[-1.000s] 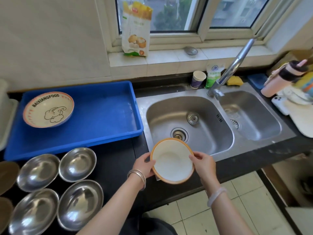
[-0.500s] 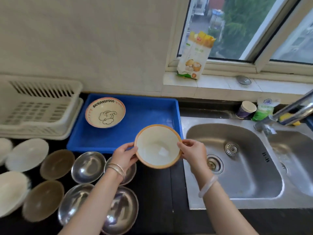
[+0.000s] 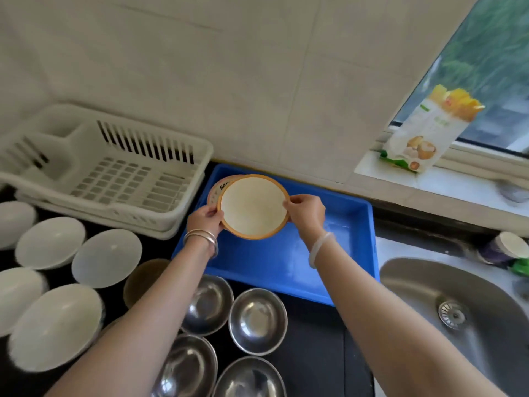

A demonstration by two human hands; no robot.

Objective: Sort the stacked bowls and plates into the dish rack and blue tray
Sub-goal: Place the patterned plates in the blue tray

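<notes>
A cream bowl with an orange rim (image 3: 253, 206) hangs over the far left corner of the blue tray (image 3: 289, 265). My left hand (image 3: 204, 217) grips its left edge and my right hand (image 3: 305, 210) grips its right edge. Under it, mostly hidden, lies the printed bowl with black lettering (image 3: 218, 187) in the tray. The white dish rack (image 3: 114, 173) stands left of the tray and holds nothing. Several steel bowls (image 3: 257, 320) sit on the dark counter in front of the tray, and several white bowls (image 3: 107, 257) lie further left.
A brown bowl (image 3: 143, 277) sits between the white and steel bowls. The steel sink (image 3: 463, 313) is at the right. A food bag (image 3: 426, 130) leans on the window sill, a paper cup (image 3: 506, 247) stands behind the sink, and a tiled wall backs the counter.
Both hands carried the orange-rimmed bowl from in front of the sink leftward and away, until it hangs over the printed bowl in the blue tray. The view swung left.
</notes>
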